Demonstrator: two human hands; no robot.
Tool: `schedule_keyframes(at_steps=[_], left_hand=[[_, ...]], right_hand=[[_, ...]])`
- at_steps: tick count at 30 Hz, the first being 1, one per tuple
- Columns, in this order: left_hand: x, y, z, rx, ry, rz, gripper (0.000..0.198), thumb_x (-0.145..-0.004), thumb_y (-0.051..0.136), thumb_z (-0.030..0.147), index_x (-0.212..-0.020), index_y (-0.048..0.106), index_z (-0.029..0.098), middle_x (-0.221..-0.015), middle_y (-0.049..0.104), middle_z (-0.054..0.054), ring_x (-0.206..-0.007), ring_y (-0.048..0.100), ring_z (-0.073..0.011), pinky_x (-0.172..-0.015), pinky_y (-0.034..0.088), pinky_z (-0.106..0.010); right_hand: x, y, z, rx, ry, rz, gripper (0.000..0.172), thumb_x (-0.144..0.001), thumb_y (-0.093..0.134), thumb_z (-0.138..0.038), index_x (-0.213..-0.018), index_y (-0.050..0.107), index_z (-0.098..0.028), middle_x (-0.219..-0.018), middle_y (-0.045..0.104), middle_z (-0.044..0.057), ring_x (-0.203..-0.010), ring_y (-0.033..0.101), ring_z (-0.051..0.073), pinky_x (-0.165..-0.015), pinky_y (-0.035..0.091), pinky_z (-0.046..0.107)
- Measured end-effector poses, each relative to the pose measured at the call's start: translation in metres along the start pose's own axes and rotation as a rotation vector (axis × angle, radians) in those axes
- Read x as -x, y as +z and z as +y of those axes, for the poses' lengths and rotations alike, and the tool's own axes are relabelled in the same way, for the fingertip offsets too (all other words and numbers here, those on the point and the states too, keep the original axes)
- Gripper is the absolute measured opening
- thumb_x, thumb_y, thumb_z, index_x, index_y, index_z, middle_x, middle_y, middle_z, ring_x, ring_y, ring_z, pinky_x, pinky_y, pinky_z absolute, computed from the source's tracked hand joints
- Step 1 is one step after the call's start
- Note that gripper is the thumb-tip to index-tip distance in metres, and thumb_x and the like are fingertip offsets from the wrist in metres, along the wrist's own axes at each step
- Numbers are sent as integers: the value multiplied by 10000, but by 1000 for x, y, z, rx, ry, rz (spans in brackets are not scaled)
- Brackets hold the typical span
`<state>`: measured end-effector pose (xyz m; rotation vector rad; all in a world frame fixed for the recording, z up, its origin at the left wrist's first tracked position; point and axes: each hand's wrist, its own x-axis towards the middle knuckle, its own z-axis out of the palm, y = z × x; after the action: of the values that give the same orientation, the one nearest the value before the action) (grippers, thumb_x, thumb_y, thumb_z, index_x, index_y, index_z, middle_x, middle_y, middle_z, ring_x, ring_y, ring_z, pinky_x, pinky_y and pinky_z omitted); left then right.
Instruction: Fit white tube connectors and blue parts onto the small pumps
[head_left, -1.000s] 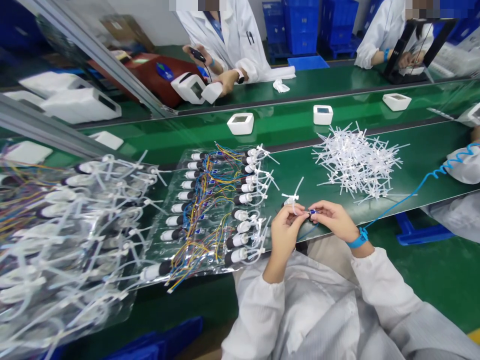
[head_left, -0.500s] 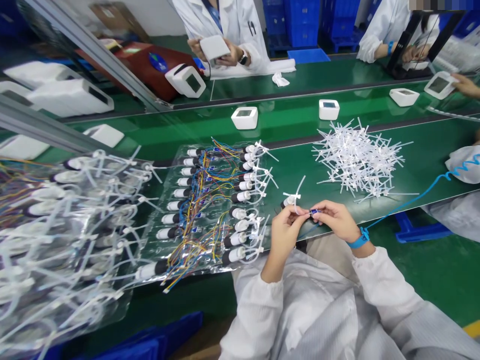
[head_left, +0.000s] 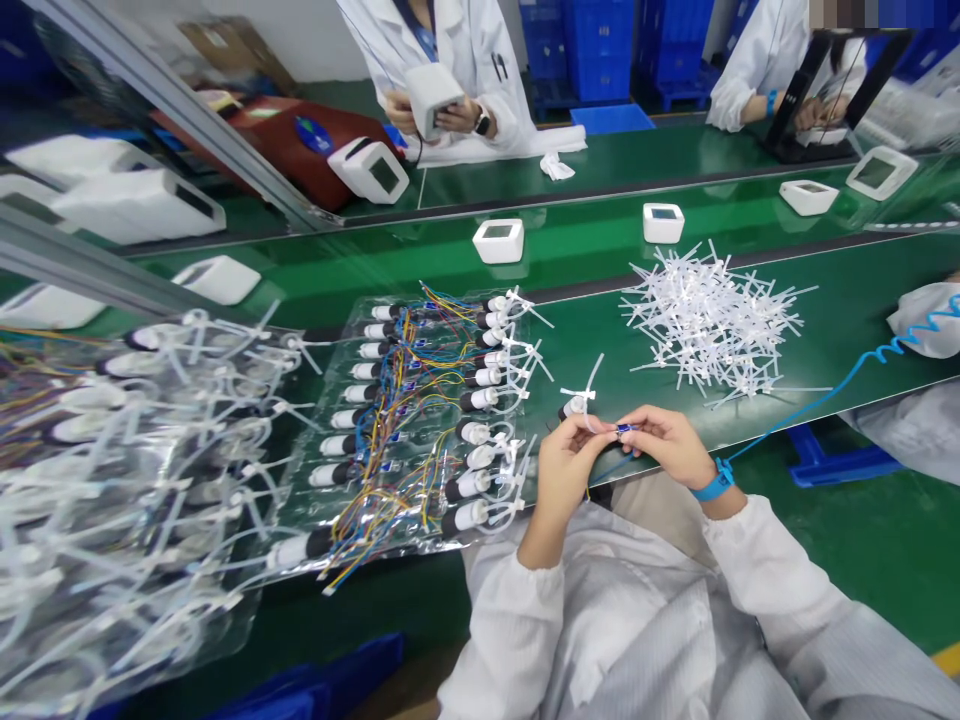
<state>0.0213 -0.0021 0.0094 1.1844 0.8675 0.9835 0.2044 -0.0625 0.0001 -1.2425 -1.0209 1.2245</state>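
Observation:
Between the fingertips of both hands is a small blue circuit board (head_left: 625,429) with thin wires. My left hand (head_left: 564,462) pinches its left end, and my right hand (head_left: 670,444) pinches its right end. Just behind my left fingers lies a white cylindrical part (head_left: 574,406) with a clear tube and a cable tie; whether its wires reach the board is hidden. To the left, several similar white-and-black cylinders (head_left: 480,400) lie in rows on clear plastic, joined with coloured wires (head_left: 401,385). A heap of white cable ties (head_left: 712,320) lies beyond my right hand.
More tubed parts (head_left: 112,520) crowd the left side. White devices with screens (head_left: 499,241) stand on the green conveyor (head_left: 420,258). A blue coiled cord (head_left: 817,405) runs from my right wristband. Across the line, a person (head_left: 450,70) holds a white device; another works at the right.
White devices on the conveyor have shifted slightly right. The person opposite has tilted the held device. At far right, another person's hand has left a device. My hands keep their pinch.

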Motion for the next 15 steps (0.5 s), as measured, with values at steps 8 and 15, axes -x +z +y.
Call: schedule_keyframes(at_steps=[8,15], left_hand=[[1,1,1,5,69,26,193,-886,885,323,-892,739,197,-963,804,-65,-944,786,-219,-908,660,-354],[0,-1,-6,20,55,69,233,-839,909,313,-858,707,199,-897,791,-45,-900,787,-210,-874,663,-342]], right_hand=[[-3,2,2,-82,-20,15,376,-854,961,-488,-1093,833,-227,-962,806,49,-854,754,209,-791,646,338],[-2,2,0,71,-19,-30,319,-946,880,-493,-1111,839,-222,-980,819,48,-821,745,196,-754,601,310]])
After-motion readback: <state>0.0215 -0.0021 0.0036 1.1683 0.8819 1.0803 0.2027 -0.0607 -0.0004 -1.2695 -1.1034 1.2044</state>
